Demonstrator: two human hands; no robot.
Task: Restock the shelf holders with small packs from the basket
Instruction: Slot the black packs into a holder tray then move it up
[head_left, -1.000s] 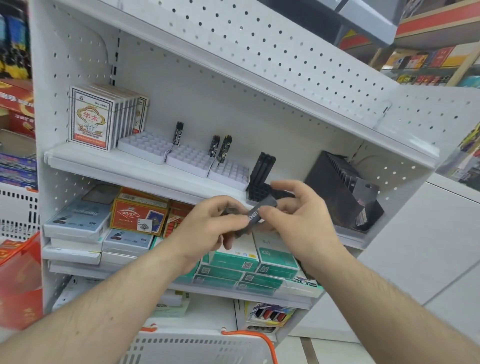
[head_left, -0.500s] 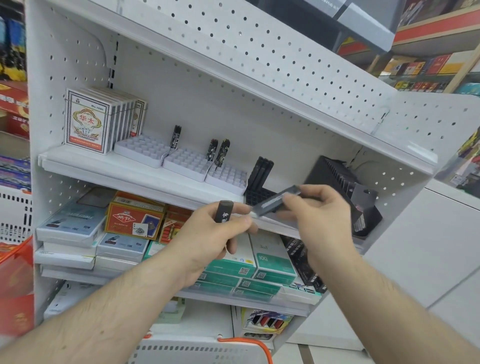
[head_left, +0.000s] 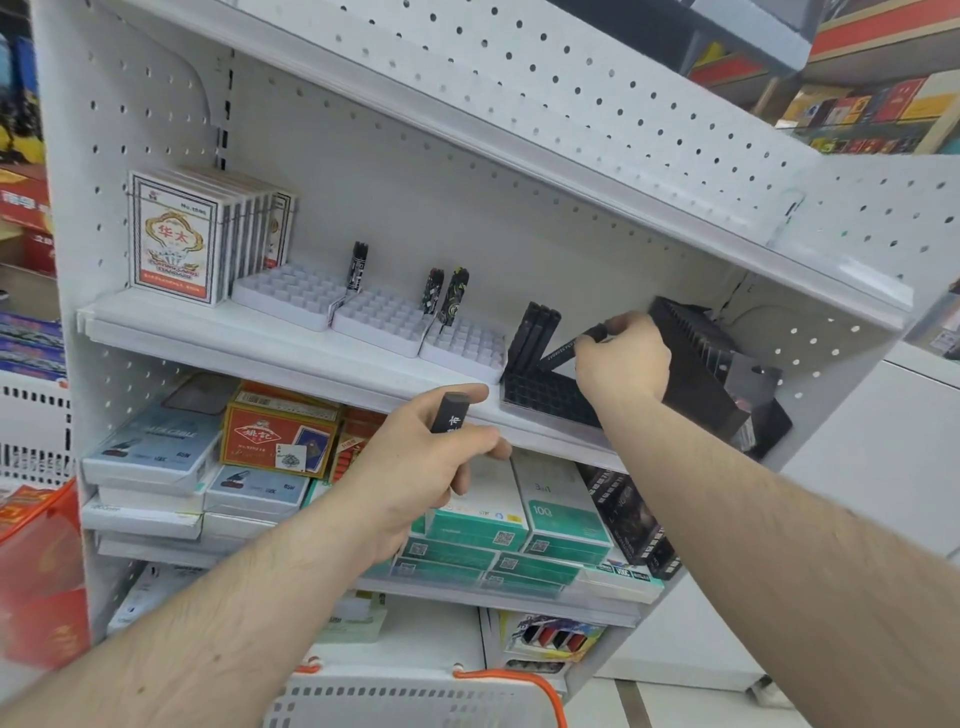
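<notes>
A second ago both my hands met in front of the shelf edge, sharing the packs between them; half a second ago they had begun to part. Now my right hand (head_left: 621, 358) has reached up and away to the black holder (head_left: 550, 397), the landmark on the upper shelf (head_left: 260, 345), and pinches a slim black pack (head_left: 569, 349) by its upper end between thumb and fingertips. The pack tilts, its lower end down over the holder's grid, just right of the three black packs (head_left: 535, 332) already standing in the holder's back left corner. My forearm stretches up from the lower right, the wrist bent over the holder.

My left hand (head_left: 415, 467) hangs below and left of the holder, in front of the shelf edge, fingers curled round a second black pack (head_left: 451, 413) held upright. The white basket (head_left: 415, 699) with its orange handle sits far below the holder.
</notes>
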